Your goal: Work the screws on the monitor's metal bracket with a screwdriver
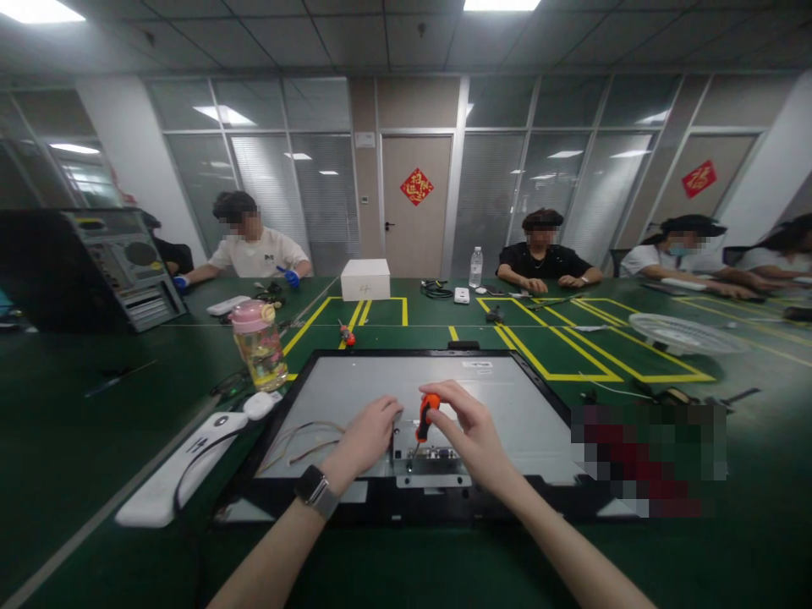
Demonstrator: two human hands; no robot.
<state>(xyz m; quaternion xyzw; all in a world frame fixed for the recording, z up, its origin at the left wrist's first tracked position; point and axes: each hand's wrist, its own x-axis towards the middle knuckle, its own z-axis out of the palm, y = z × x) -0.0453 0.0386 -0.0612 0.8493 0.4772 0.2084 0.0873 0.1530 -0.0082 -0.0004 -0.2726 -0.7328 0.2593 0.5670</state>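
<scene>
An open display panel (507, 406) lies flat before me, its grey back up within a black frame. On its near middle sits a small metal bracket (435, 480) with a row of connectors. My right hand (475, 431) is closed around the orange-and-black handle of a screwdriver (430, 406). The screwdriver stands nearly upright, its tip down at the bracket's left part. My left hand (369, 436) has its fingers bent together at the bracket's upper left edge, gripping it; the fingertips are partly hidden. Thin wires (288, 440) lie loose on the panel to the left.
Left of the panel are a white power strip (183, 469) with a black cable and a pink-lidded bottle (259, 342). A computer case (127, 271) stands farther left. Beyond lie a white box (366, 280) and a red-handled tool (347, 336). Several people sit across the green table (355, 558).
</scene>
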